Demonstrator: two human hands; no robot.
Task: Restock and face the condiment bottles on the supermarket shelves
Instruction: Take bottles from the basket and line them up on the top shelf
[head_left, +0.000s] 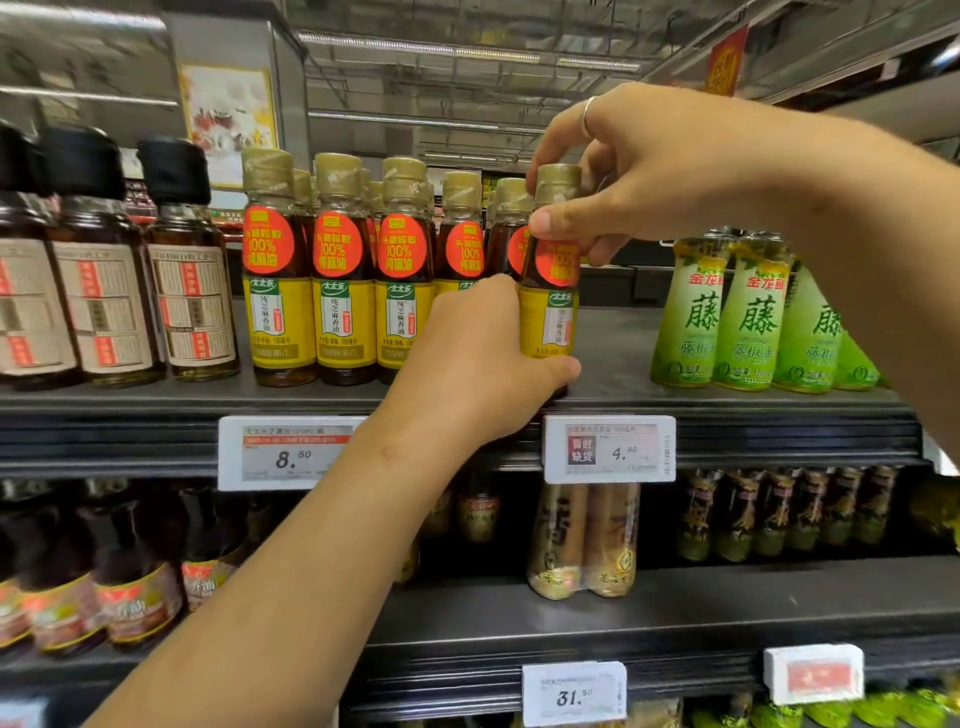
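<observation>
We have both hands on one small glass sesame-oil bottle with a yellow label, round orange sticker and gold foil cap (551, 291); it stands at the front of the dark metal upper shelf (613, 374), at the right-hand end of a row of matching yellow-labelled bottles (337, 280), with more of them behind toward twelve o'clock. Our left hand (483, 364) is wrapped round the lower body, thumb pressed across the base, so it is closed on the bottle; our right hand (634, 171), a ring on one finger, pinches the cap and neck from above, thumb in front and fingers behind, also clamped on it. The label faces slightly toward three o'clock, so we judge we are twisting it square to the aisle.

At three o'clock the shelf is bare until the pale green plastic bottles (748, 317); at nine o'clock, beyond the yellow row, stand dark bottles with black caps and beige labels (109, 270). Below the bottle hang white price tags (610, 449).

The bottle looks light but rigid and breakable; smooth glass may slip, and the narrow base beside close neighbours could knock them over. The best hold is probably the labelled body for friction, the cap only for steering the turn.
</observation>
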